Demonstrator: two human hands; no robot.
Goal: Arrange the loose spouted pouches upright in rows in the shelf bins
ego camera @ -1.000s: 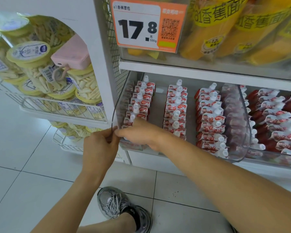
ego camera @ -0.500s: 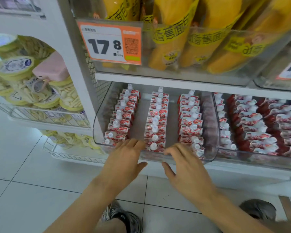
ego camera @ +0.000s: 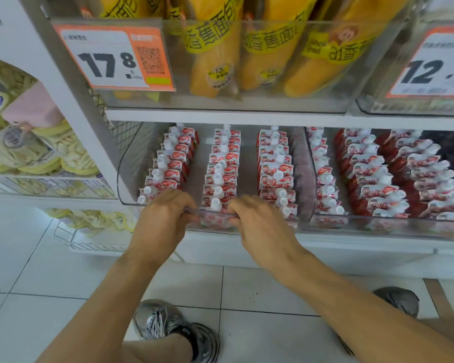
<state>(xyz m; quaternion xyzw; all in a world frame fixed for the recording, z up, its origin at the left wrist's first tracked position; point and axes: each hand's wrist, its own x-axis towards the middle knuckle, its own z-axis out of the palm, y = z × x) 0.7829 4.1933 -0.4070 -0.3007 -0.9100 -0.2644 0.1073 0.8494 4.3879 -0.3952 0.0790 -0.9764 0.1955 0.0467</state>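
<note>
Both grips curl over the front lip of the clear bin (ego camera: 131, 163) at frame centre: left hand (ego camera: 163, 221), right hand (ego camera: 260, 226). Pouches (ego camera: 220, 176) stand in three rows inside; next, judged, sliding the bin squarely back onto its shelf.

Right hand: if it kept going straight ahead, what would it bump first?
Probably the front red-and-white spouted pouch in the clear plastic bin; the right hand already holds that bin's front rim.

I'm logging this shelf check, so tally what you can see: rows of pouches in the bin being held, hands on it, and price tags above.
Rows of pouches in the clear bin: 3
Hands on its front rim, left hand and right hand: 2
Price tags: 2
Total: 7
</note>
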